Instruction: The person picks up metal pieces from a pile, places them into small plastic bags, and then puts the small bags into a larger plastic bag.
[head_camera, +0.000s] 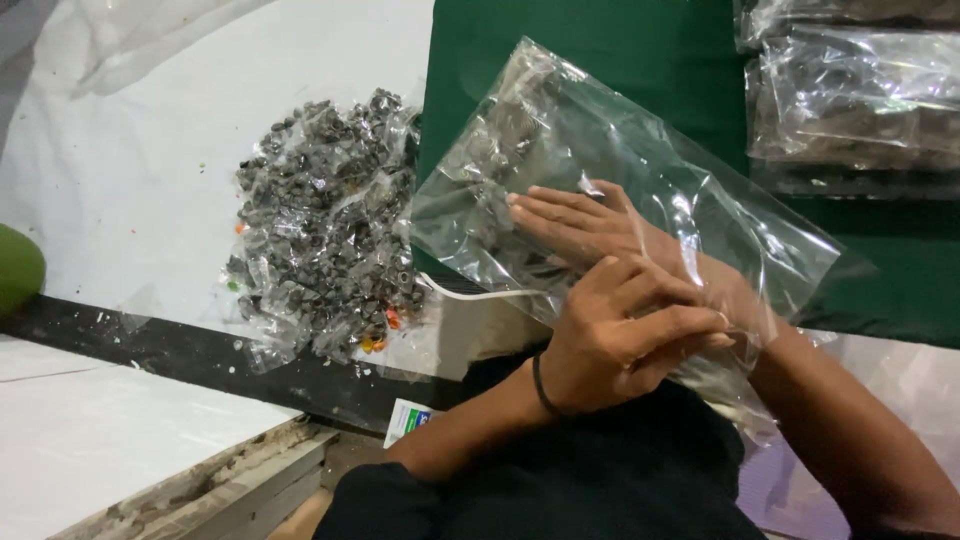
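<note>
Plastic makes up the thing in hand: a clear plastic bag (640, 190), held tilted above the tabletop, its closed end pointing up and to the left. The right hand (580, 225) is pushed inside it through the open mouth, fingers straight and flat, spread against the inner film, so this hand grips nothing. The left hand (625, 335) sits over the right wrist from outside, fingers curled and pinching the bag's open edge against the forearm. A thin dark band (541, 385) circles the left wrist. A few dark bits show inside the bag near its upper left corner.

Just left of the bag lies a heap of small grey pieces (325, 225) on crumpled clear film, with a few orange and green specks among them, resting on a white sheet (140, 170). Under the bag a dark green surface (640, 60) covers the tabletop. At the upper right, well apart from the hands, lie filled clear packets (855, 95) with dark contents. A black strip (150, 345) borders the white sheet below.
</note>
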